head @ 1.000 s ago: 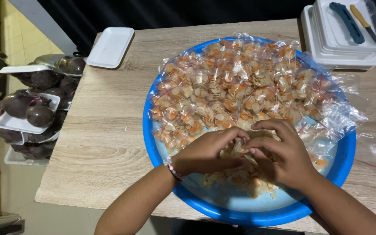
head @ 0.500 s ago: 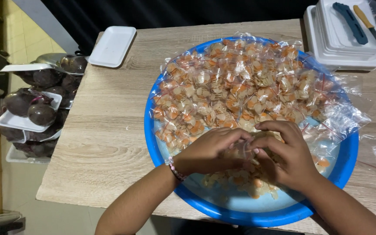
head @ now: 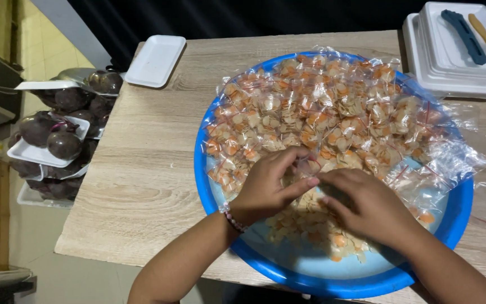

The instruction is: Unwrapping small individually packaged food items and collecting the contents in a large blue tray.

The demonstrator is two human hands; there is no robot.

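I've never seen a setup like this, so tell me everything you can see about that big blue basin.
The blue basin is round, wide and shallow, looks like glossy plastic, and sits flat on the wooden table, its near rim past the table edge. Small clear bags of pale and orange pieces fill its far half; loose pieces lie nearer. The left hand and right hand work inside it.

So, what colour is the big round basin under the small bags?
Bright blue, seen in the head view: the basin holds clear small bags of pale and orange pieces.
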